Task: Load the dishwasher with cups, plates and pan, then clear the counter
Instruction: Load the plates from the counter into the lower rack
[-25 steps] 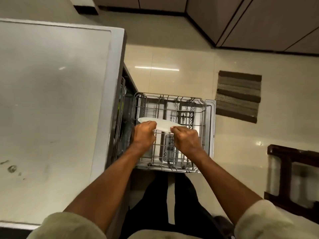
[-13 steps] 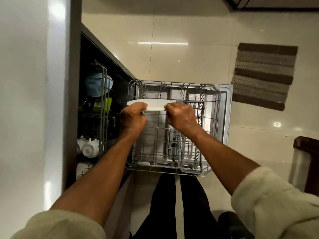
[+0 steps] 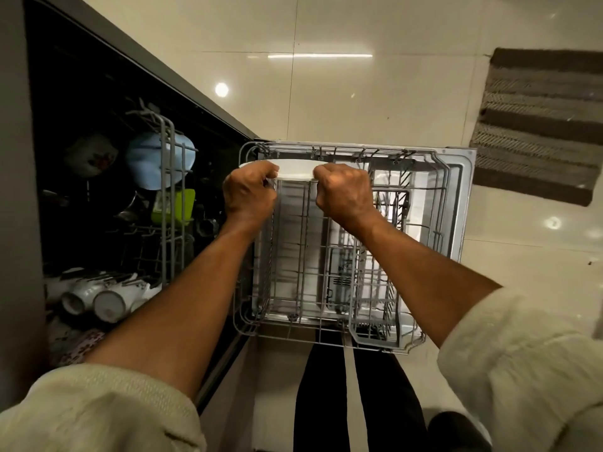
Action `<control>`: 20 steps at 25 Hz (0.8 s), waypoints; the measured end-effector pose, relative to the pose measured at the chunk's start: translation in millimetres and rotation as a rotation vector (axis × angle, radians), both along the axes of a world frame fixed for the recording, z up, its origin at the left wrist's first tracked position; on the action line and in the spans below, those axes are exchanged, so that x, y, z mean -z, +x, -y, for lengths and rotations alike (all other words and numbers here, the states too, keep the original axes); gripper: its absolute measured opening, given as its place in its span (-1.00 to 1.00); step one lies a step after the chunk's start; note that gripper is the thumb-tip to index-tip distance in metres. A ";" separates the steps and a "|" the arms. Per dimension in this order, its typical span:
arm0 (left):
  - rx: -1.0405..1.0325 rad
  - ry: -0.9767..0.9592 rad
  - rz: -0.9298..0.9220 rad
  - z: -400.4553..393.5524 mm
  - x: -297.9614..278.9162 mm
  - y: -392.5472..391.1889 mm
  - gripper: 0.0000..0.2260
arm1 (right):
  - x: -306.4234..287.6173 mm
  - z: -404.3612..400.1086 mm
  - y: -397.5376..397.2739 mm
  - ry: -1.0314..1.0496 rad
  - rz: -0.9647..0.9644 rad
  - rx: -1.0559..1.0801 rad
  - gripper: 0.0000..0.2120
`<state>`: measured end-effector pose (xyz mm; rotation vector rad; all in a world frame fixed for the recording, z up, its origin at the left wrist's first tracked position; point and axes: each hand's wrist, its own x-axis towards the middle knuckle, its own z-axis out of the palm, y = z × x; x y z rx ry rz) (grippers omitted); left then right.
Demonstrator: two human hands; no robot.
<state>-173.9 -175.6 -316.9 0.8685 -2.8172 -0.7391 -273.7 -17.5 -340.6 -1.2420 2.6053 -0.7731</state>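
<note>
I hold a white plate [image 3: 295,169] edge-up over the far part of the pulled-out lower dishwasher rack [image 3: 424,243]. My left hand [image 3: 249,192] grips the plate's left rim and my right hand [image 3: 344,194] grips its right rim, fingers curled. The rack's wire rows below the plate hold nothing. Inside the open dishwasher [image 3: 98,158] on the left, the upper rack [image 3: 168,203] carries a blue cup [image 3: 146,161], a patterned bowl [image 3: 89,154], a green item [image 3: 182,205] and white cups [image 3: 98,296].
The dishwasher door [image 3: 463,203] lies open flat under the rack. A striped brown mat [image 3: 538,125] lies on the tiled floor to the right. My dark trouser legs [image 3: 359,402] stand just in front of the rack.
My view has leaned down and closer to the rack, so the counter top has left the frame and the dishwasher's inside shows. Both hands still hold the plate over the rack's far end.
</note>
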 end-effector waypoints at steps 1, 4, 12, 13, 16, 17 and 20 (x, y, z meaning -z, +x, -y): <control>0.009 -0.001 0.002 1.3 4.7 -1.1 -0.83 | 5.9 1.2 -0.5 -0.001 0.000 0.006 -0.81; 0.030 -0.017 -0.002 5.5 14.7 -6.6 -0.86 | 21.7 3.4 -3.9 0.002 0.002 0.014 -0.81; 0.057 -0.021 0.010 14.9 27.0 -14.4 -0.82 | 39.7 8.2 -15.2 0.091 0.052 0.067 -0.79; 0.063 -0.029 0.000 17.3 28.8 -18.7 -0.79 | 40.8 8.3 -18.2 0.102 0.073 0.095 -0.78; 0.073 -0.051 0.024 21.3 31.8 -34.7 -0.73 | 44.1 7.9 -33.5 0.130 0.164 0.172 -0.79; 0.075 -0.045 0.047 21.4 32.7 -39.1 -0.72 | 45.8 7.5 -39.7 0.164 0.190 0.183 -0.77; 0.029 0.022 0.094 22.9 34.5 -47.8 -0.70 | 49.4 5.7 -51.8 0.236 0.215 0.154 -0.73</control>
